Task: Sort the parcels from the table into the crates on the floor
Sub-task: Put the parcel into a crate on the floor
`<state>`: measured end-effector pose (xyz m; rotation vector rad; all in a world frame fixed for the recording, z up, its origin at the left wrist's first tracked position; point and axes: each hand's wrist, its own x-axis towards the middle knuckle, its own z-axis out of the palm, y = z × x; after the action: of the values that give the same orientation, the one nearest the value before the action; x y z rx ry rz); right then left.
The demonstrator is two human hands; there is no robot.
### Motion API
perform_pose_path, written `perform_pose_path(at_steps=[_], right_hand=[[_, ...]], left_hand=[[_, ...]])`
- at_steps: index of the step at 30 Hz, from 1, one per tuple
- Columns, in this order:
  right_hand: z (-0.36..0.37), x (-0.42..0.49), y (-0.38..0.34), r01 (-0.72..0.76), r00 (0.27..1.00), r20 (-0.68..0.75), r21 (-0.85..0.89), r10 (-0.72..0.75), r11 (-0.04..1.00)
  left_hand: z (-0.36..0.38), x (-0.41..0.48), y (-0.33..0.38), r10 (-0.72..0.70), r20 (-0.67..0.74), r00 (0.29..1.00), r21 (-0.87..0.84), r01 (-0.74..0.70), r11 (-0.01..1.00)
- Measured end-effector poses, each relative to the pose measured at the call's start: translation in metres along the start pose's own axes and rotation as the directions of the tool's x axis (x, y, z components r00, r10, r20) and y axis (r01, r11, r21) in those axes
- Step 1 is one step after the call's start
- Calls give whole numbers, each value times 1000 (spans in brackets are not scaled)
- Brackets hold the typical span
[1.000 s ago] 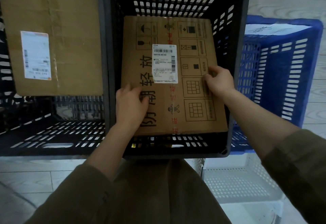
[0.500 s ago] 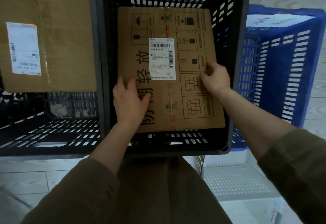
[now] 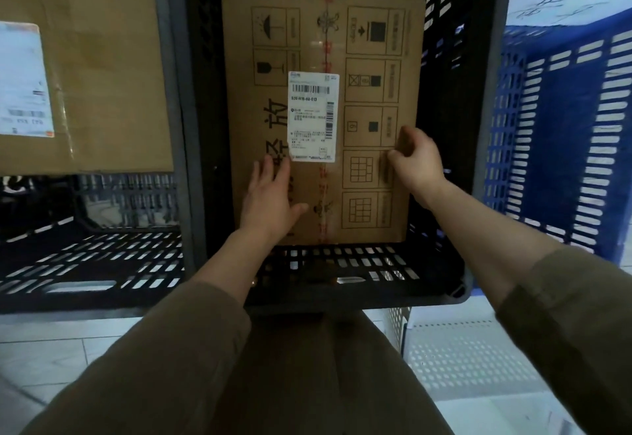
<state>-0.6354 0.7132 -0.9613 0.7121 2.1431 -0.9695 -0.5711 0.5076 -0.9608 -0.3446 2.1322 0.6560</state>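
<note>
A flat brown cardboard parcel (image 3: pixel 369 41) with printed handling symbols and a white shipping label (image 3: pixel 313 116) lies inside the middle black crate (image 3: pixel 489 126). My left hand (image 3: pixel 273 198) rests flat on the parcel's near left part, fingers spread and gripping nothing. At the parcel's right edge my right hand (image 3: pixel 417 164) is curled, thumb on top and fingers over the side. Both brown sleeves reach in from the bottom of the view.
The left black crate (image 3: pixel 102 263) holds another brown parcel (image 3: pixel 102 75) with a white label. A blue crate (image 3: pixel 564 126) stands to the right. A white perforated basket (image 3: pixel 461 356) sits on the tiled floor near my right leg.
The parcel has sunk deeper into the middle crate. My left hand let go of its left edge and now lies open on top. The right hand stays at the right edge.
</note>
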Motion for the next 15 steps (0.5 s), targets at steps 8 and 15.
perform_pose_path(at_steps=[8, 15], right_hand=[[16, -11, 26, -149, 978, -128, 119, 164, 982], [36, -26, 45, -291, 940, -112, 234, 323, 928]], left_hand=[[1, -4, -5, -242, -233, 942, -228, 189, 955], [11, 1, -4, -309, -237, 921, -322, 225, 920]])
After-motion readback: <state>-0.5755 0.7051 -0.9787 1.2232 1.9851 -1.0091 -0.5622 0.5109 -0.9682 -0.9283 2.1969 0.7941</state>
